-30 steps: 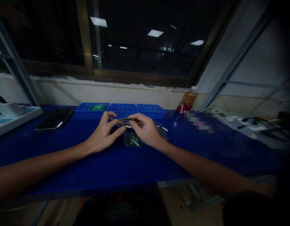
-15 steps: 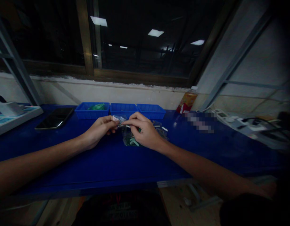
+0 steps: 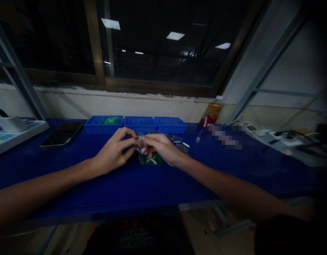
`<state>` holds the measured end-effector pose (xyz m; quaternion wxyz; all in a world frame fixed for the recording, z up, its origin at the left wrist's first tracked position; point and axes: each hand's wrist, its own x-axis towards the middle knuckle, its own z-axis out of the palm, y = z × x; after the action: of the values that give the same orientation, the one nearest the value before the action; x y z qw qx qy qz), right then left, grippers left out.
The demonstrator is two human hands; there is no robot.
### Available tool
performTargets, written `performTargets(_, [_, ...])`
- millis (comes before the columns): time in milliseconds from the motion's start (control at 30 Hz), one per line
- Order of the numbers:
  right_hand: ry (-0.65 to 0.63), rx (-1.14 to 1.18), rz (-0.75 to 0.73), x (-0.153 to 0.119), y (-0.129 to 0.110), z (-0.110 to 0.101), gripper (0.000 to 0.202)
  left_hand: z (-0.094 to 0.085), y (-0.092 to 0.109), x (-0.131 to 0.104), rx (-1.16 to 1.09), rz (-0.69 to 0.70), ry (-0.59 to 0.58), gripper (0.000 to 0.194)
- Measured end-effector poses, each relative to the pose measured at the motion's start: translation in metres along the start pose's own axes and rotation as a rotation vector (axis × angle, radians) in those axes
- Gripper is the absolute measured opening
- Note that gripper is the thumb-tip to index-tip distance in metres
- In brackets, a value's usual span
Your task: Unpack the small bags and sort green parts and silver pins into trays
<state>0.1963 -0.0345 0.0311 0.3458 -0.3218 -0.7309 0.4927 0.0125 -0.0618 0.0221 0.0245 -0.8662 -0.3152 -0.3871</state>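
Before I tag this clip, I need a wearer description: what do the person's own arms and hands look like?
The left hand and right hand show no gloves; both forearms are bare, with nothing seen on the wrists. A dark shape by the right arm may be a sleeve, too dim to tell.

Clear plastic [image 3: 141, 150] part-hidden, power strip [image 3: 20, 136] cut off

Clear plastic [image 3: 141, 150], crumpled, glinting, in your grasp. Just beside it, see-through packet [image 3: 146, 161] lying before you, pale sticks [image 3: 152, 160] showing.
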Motion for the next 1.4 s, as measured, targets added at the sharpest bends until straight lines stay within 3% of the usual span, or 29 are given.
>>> performTargets(100, [0.091,-0.282,-0.181,0.0,0.004,-0.001,0.018,0.001,-0.003,0.001,-0.014,-0.111,-0.009,0.016])
performTargets(200, [0.211,-0.618,-0.405,-0.002,0.004,-0.004,0.025,0.001,-0.003,0.004,-0.193,-0.32,0.009,0.021])
performTargets(333, [0.228,-0.805,-0.462,-0.005,0.002,-0.006,0.031,0.004,-0.004,0.009,-0.647,-0.733,-0.029,0.042])
performTargets(433, [0.219,-0.849,-0.483,-0.006,0.004,-0.006,0.034,0.005,-0.005,0.01,-0.923,-0.917,-0.06,0.031])
performTargets(567, [0.18,-0.821,-0.513,-0.006,0.004,-0.006,0.04,0.006,-0.004,0.01,-1.039,-0.916,-0.048,0.015])
performTargets(700, [0.156,-0.743,-0.451,-0.006,0.003,-0.004,0.041,0.006,-0.006,0.01,-0.942,-0.868,0.057,0.013])
performTargets(833, [0.217,-0.63,-0.322,-0.005,0.002,-0.002,0.021,0.007,-0.013,0.007,-0.705,-0.609,0.16,0.013])
performTargets(933, [0.257,-0.513,-0.256,-0.002,-0.001,-0.001,0.031,0.007,-0.014,0.004,-0.495,-0.421,0.139,0.011])
performTargets(1033, [0.32,-0.458,-0.241,0.001,-0.002,-0.002,0.032,0.006,-0.011,0.002,-0.373,-0.369,0.098,0.009])
performTargets(1200, [0.286,-0.433,-0.291,0.001,0.002,-0.001,0.022,0.006,-0.009,0.004,-0.419,-0.424,0.021,0.016])
performTargets(1400, [0.282,-0.756,-0.531,-0.008,0.003,-0.002,0.028,0.007,-0.009,0.008,-0.71,-0.747,0.025,0.045])
